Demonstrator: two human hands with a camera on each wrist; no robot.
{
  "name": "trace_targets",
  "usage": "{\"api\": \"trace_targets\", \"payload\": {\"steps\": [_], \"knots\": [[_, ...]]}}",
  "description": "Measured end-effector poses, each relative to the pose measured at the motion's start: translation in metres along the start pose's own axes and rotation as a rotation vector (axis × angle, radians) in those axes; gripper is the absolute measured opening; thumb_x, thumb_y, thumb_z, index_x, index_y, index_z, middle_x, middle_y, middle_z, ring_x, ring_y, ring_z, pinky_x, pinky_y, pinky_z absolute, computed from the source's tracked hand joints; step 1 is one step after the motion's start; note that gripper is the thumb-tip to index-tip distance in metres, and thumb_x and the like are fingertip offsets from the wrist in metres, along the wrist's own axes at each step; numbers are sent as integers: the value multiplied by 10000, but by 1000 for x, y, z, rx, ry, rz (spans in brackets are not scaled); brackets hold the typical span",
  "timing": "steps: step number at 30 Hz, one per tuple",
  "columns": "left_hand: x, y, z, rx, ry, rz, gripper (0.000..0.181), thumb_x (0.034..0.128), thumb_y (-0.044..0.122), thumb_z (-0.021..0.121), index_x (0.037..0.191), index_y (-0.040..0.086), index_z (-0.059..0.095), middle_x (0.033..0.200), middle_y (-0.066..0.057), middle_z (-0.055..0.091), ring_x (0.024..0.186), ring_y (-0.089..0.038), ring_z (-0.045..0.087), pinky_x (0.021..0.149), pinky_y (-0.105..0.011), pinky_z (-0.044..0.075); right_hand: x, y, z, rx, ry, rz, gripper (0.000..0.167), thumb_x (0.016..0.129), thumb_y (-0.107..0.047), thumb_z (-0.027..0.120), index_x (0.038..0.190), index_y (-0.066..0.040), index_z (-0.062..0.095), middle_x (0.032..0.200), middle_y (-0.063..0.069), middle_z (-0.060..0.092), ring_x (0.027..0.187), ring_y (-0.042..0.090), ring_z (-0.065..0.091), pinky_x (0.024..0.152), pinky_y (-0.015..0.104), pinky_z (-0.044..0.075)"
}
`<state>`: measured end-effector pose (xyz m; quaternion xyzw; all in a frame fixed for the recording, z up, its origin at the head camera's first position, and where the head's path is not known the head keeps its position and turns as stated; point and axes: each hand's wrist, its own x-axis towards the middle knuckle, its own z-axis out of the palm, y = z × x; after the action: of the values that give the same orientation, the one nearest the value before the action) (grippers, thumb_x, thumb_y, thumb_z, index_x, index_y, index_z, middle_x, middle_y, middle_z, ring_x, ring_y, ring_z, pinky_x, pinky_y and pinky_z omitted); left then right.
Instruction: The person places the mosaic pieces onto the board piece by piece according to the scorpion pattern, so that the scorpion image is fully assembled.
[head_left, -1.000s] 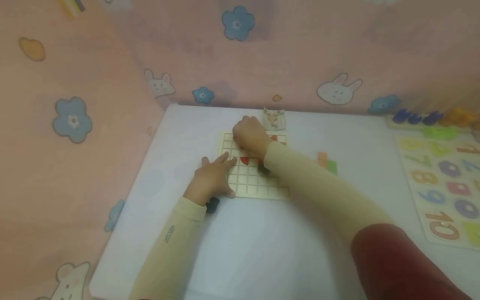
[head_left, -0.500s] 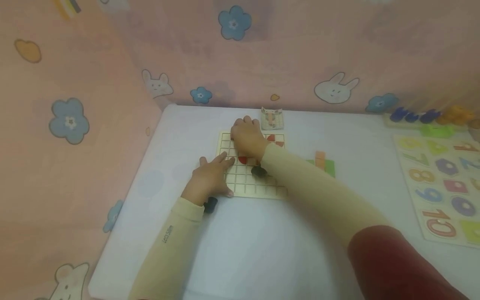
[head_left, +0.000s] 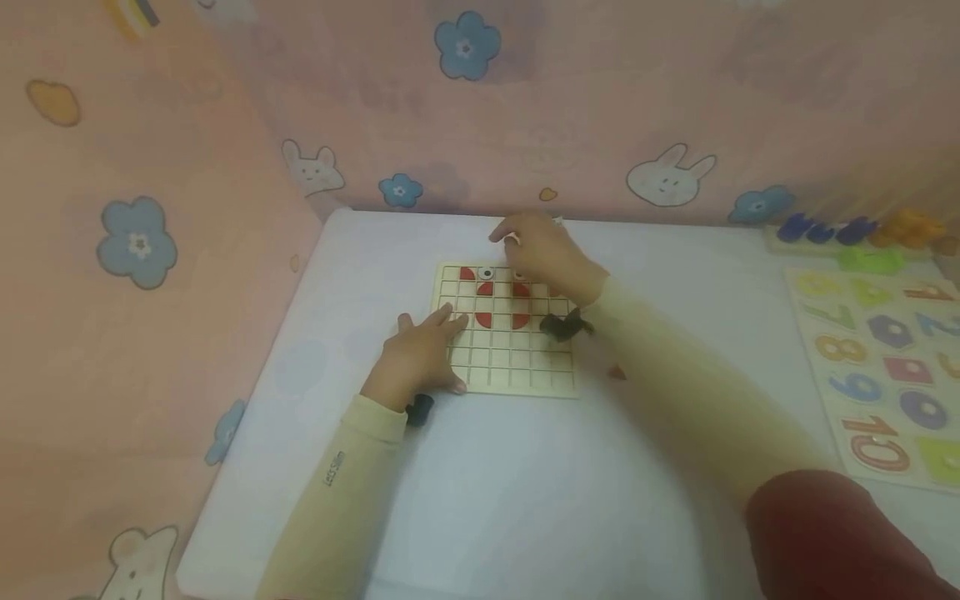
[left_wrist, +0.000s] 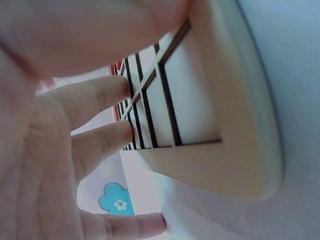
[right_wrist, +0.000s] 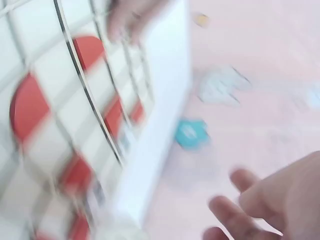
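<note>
Left sleeve (head_left: 322,517): dark lettering (head_left: 333,468) that looks to me like "Let's Slim", small and somewhat soft, running lengthwise up the pale forearm.
Number board (head_left: 885,407), over on the table's right: coloured numerals, standing in columns.
Near column, top: a yellow numeral (head_left: 817,285), too blurred for me to read for sure.
Below it: a green 7 (head_left: 831,317).
Next down: an orange 8 (head_left: 842,352).
Then: a blue numeral (head_left: 857,387) I read as 9.
Bottom: a red 10 (head_left: 874,443), the clearest of the lot.
Far column: a reddish 1 (head_left: 926,297), with a blue 2 (head_left: 937,327) below it.
</note>
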<state>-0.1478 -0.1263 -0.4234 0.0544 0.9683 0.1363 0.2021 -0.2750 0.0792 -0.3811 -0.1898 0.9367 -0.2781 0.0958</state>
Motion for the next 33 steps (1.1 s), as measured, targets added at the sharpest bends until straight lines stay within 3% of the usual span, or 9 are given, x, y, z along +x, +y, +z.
{"api": "trace_targets", "payload": {"steps": [4, 9, 13, 16, 19, 22, 26, 29, 33], "knots": [[0, 3, 0, -8, -5, -9, 1132, 678, 352, 1016, 1641, 329, 422, 1756, 43, 225, 1205, -351, 379, 934, -534, 486, -27, 27, -43, 65, -20, 106, 381, 1017, -74, 440, 1287, -85, 707, 1579, 122, 512, 1242, 379, 537, 997, 556, 473], [1, 4, -1, -22, -12, -11, 1129, 683, 339, 1015, 1643, 326, 422, 1758, 44, 219, 1271, -379, 367, 968, -549, 475, -61, 62, -67, -37, -8, 157, 349, 1031, -109, 488, 1299, -41, 700, 1467, 184, 591, 1304, 414, 529, 1044, 616, 447], [2, 0, 1, -12, -11, -14, 1135, 684, 353, 1014, 1646, 334, 412, 1759, 46, 213, 1280, -390, 360, 936, -522, 491, -94, 79, -64, -20, -98, 225, 351, 1052, -181, 578, 1350, -34, 690, 1363, 203, 639, 1209, 406, 561, 1049, 615, 434], [-1, -3, 2, -12, -14, -20, 1134, 686, 354, 1015, 1646, 334, 412, 1760, 40, 213, 1278, -396, 360, 911, -504, 497, -119, 89, -52, 29, -167, 296, 342, 1038, -216, 621, 1322, -41, 699, 1221, 169, 685, 1062, 355, 605, 963, 559, 481], [-3, -5, 2, -20, -16, -22, 1135, 685, 352, 1016, 1647, 326, 414, 1761, 33, 211, 1335, -435, 342, 945, -533, 492, -140, 94, -39, 19, -212, 358, 308, 1064, -322, 587, 1122, -58, 734, 955, 116, 703, 858, 294, 625, 822, 459, 495], [-4, -5, 1, -27, -12, -14, 1136, 683, 349, 1015, 1648, 314, 415, 1761, 25, 211, 1378, -470, 319, 979, -566, 483, -159, 99, -33, -95, -203, 314, 375, 1076, -407, 568, 920, -94, 701, 775, 90, 640, 751, 277, 593, 744, 427, 453], [-3, -3, -1, -28, -6, -10, 1141, 677, 348, 1016, 1647, 312, 416, 1760, 25, 215, 1331, -439, 349, 957, -547, 490, -189, 108, -34, -139, -107, 231, 282, 1054, -337, 622, 1038, -88, 752, 1018, 121, 695, 1011, 336, 597, 936, 553, 476], [-3, -2, -1, -23, -5, -2, 1141, 673, 346, 1018, 1645, 311, 421, 1759, 21, 220, 1261, -403, 376, 910, -521, 499, -211, 116, -31, -88, -65, 221, 286, 1047, -278, 644, 1215, -64, 731, 1230, 150, 685, 1187, 373, 563, 1071, 636, 401], [-1, -1, -1, -24, -7, 7, 1137, 672, 345, 1019, 1642, 311, 427, 1757, 21, 225, 1258, -399, 377, 908, -524, 500, -225, 123, -17, -154, -38, 210, 326, 1045, -278, 675, 1252, -26, 691, 1199, 159, 682, 1130, 364, 597, 1029, 617, 449]]}}
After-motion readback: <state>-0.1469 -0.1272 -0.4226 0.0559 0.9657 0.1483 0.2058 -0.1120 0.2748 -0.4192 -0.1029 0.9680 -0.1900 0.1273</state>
